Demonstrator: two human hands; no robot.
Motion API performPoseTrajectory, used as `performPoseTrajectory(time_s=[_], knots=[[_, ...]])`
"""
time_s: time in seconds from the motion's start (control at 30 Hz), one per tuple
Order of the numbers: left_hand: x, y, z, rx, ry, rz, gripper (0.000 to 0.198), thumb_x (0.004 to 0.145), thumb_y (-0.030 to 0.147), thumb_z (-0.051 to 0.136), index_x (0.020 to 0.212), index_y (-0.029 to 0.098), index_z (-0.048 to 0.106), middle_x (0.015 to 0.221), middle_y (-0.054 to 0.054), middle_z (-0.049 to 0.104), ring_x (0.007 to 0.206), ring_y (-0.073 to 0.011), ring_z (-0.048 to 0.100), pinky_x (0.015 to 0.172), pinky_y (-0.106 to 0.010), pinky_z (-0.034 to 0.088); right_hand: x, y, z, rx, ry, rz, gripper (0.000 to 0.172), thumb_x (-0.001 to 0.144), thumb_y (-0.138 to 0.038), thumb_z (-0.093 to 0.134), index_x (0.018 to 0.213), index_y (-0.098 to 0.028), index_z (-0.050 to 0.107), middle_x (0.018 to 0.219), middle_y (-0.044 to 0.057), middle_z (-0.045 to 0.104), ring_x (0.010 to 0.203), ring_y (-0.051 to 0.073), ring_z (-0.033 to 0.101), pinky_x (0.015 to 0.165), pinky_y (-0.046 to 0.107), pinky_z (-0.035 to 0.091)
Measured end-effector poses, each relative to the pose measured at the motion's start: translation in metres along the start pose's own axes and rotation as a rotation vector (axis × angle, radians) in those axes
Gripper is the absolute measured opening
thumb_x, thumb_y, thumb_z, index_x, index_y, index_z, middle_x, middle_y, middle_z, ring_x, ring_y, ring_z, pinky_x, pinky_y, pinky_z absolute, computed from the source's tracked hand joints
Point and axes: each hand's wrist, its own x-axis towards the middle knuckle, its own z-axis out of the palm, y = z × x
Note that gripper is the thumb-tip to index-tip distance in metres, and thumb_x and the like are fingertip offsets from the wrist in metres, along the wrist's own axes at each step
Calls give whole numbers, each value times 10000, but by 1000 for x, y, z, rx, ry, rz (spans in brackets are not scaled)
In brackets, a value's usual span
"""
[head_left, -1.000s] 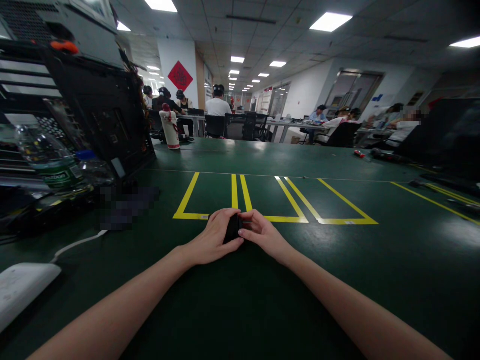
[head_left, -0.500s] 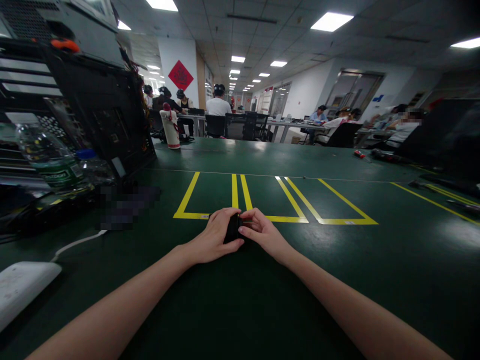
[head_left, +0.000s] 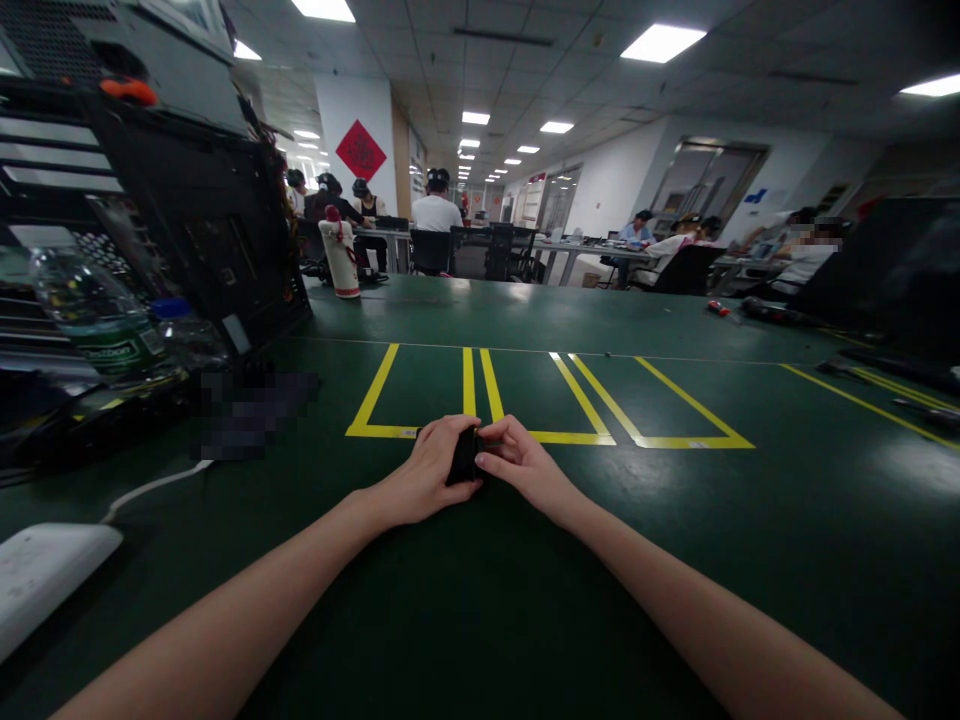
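Observation:
A small black box-like object (head_left: 463, 458) rests on the green table (head_left: 450, 600), just in front of the yellow tape outlines. My left hand (head_left: 429, 468) is closed around it from the left, fingers over the far side and thumb along the near side, covering much of it. At its right end, my right hand (head_left: 523, 462) has thumb and fingers brought close together against the object's edge. Whether a small part is pinched between those fingertips cannot be made out.
Yellow tape outlines (head_left: 571, 438) mark the table beyond my hands. To the left are an open computer case (head_left: 202, 230), a plastic water bottle (head_left: 97, 300) and a white device (head_left: 52, 570) with a cable. A pale cylinder (head_left: 341, 258) stands farther back. People sit at distant desks.
My left thumb has shifted very slightly left along the black object. Both hands otherwise stay in almost the same place.

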Motion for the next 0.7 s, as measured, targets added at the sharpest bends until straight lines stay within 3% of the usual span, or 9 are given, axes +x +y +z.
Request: performPoseTrajectory(time_s=[0.2,0.3,0.53,0.7], knots=[[-1,2,-2,1,-12,-25,591,706,209,568,1196,243,240,1179,-65,377,1121,-232,355,953,-427,291,-1,-1,-2,-59,10,60,300,724,-270,554,1001,-233,445,1038,32,480,966,162,504,874,380,401],[-1,4,-5,10,-39,-15,577,722,197,548,1203,239,232,1190,-71,372,1130,-231,349,957,-433,283,-2,-2,-2,-34,-24,40,296,709,-232,574,974,-225,442,1031,26,480,980,162,502,880,374,399],[0,-3,3,43,32,13,607,694,187,572,1195,233,233,1168,-68,384,1117,-236,358,956,-440,278,-2,-1,1,-14,-3,10,225,729,-249,554,915,-223,431,970,10,482,906,143,528,801,335,442],[0,1,0,32,1,6,582,711,201,561,1194,229,237,1176,-73,382,1117,-229,362,957,-429,285,0,0,-1,-56,3,16,274,721,-238,564,962,-227,434,1000,23,491,941,154,519,842,353,426]])
